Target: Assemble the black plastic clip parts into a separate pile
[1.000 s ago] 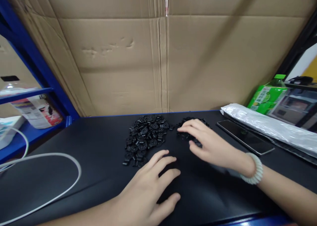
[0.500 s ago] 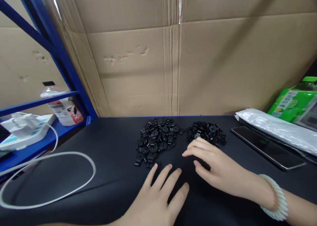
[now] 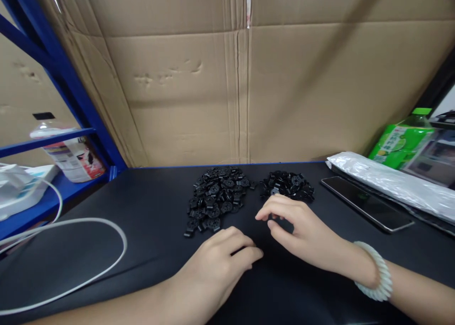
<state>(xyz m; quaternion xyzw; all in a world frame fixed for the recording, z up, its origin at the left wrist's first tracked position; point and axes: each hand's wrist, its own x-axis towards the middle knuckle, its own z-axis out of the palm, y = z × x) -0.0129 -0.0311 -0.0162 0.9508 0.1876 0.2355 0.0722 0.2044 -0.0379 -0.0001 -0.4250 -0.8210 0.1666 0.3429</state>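
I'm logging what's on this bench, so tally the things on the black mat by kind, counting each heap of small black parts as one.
Heaps of small black parts: 2, a larger heap and a smaller heap
Phones: 1, the phone
Plastic-wrapped bundles: 1, the wrapped bundle
White cables: 1, the cable
Total: 5

big parts pile left of small pile (phone right)

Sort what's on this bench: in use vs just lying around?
In use: larger pile of black parts, smaller pile, left hand, right hand, both beside the piles.
Lying about: phone, plastic bag, green bottle, white cable, shelf bottle.
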